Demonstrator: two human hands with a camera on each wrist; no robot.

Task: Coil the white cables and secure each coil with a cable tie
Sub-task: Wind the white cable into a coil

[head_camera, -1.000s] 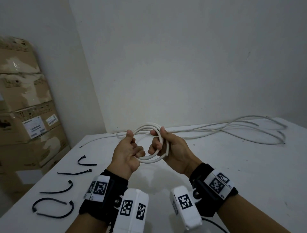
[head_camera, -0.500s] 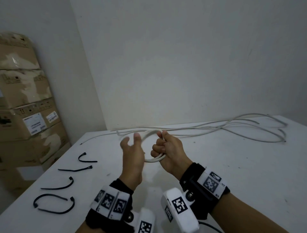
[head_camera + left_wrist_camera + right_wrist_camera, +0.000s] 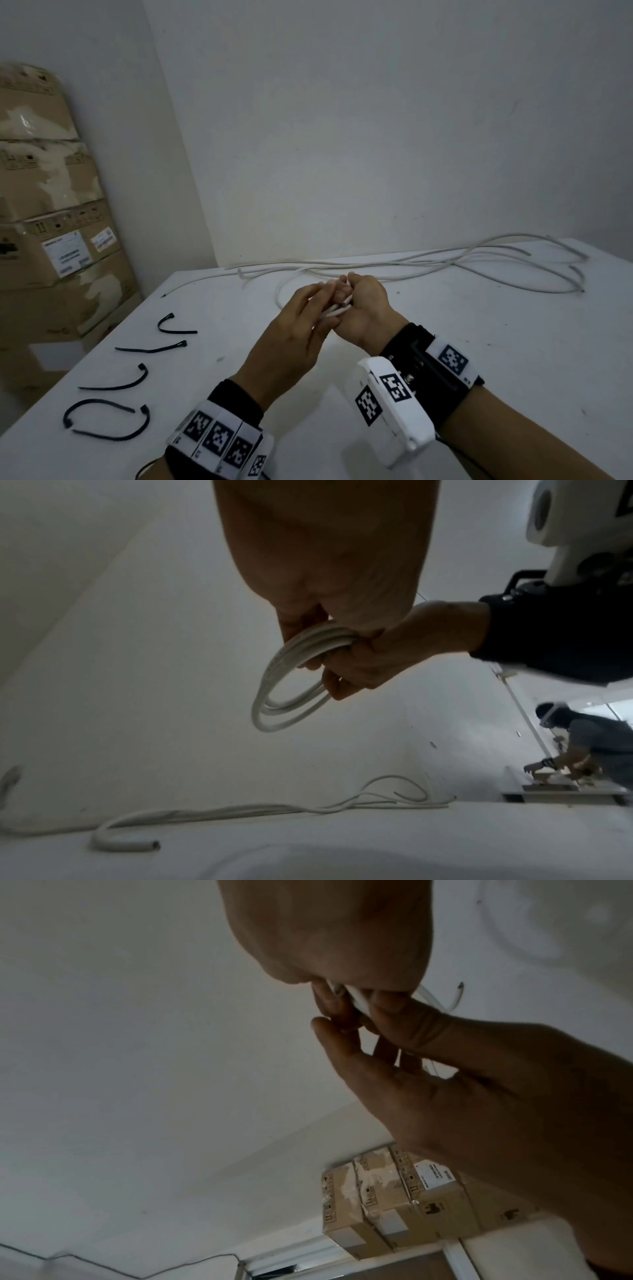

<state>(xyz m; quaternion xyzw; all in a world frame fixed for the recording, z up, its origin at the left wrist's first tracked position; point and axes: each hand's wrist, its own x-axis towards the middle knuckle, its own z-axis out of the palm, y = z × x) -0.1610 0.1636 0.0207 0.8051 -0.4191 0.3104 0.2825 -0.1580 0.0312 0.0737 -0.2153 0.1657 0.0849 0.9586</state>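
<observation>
Plain grey walls meet behind a white table [image 3: 479,342]. At far left stands a stack of brown cardboard boxes [image 3: 51,205]; just right of it, black plastic cable ties [image 3: 150,349] lie loose along the table's left side. At the middle, the left hand [image 3: 294,329] reaches in with straight fingers touching the small coil of white round cable [image 3: 291,685], which the right hand [image 3: 363,308] grips above the table. More loose white cables [image 3: 462,263] sprawl along the far edge to the right.

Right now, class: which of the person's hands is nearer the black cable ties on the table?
Left. The left hand is on the cable ties' side; the right hand, gripping the coil, sits farther away.
</observation>
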